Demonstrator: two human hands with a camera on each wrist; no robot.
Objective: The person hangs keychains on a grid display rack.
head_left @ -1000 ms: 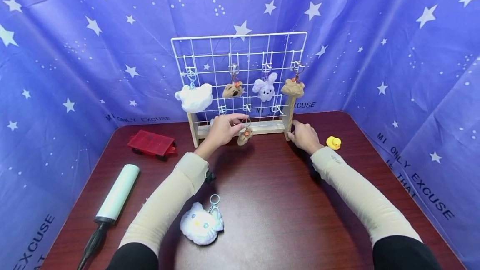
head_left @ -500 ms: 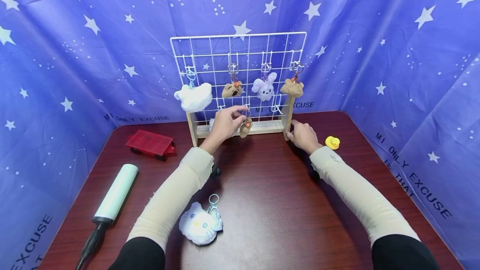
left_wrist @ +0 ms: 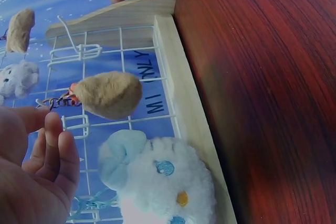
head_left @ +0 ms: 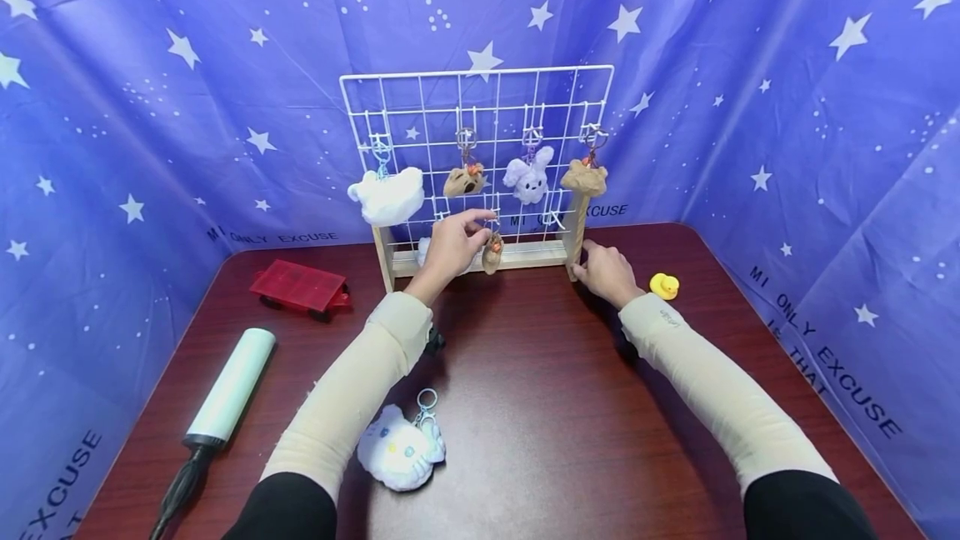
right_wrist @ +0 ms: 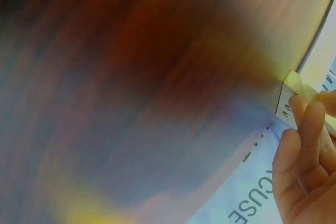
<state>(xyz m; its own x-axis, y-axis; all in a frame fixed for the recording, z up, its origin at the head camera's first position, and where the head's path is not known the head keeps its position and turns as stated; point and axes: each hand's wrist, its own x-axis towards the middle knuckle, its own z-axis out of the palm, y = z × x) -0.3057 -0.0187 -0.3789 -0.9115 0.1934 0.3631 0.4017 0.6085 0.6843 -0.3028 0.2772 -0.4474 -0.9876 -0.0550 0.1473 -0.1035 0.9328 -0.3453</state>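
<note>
My left hand (head_left: 456, 245) pinches the ring of a small brown plush keychain (head_left: 492, 255) at a lower hook of the white wire grid rack (head_left: 439, 125). In the left wrist view the brown plush (left_wrist: 111, 95) hangs from its chain at my fingertips, beside a white plush cat keychain (left_wrist: 163, 177) on the same lower row. My right hand (head_left: 609, 273) grips the foot of the rack's right wooden post (head_left: 578, 233). Along the upper row hang a white plush (head_left: 388, 195), a brown bear plush (head_left: 465, 180), a lilac rabbit plush (head_left: 529, 177) and another brown plush (head_left: 585, 177).
A white cat plush keychain (head_left: 399, 450) lies on the dark red table (head_left: 555, 407) near the front. On the left are a red toy cart (head_left: 302, 285) and a pale green hand pump (head_left: 231, 387). A yellow rubber duck (head_left: 664, 286) sits right of my right hand.
My left hand has raised the brown plush keychain slightly, up and toward the lower hook, then nearly stopped. The right hand stays at the post.
</note>
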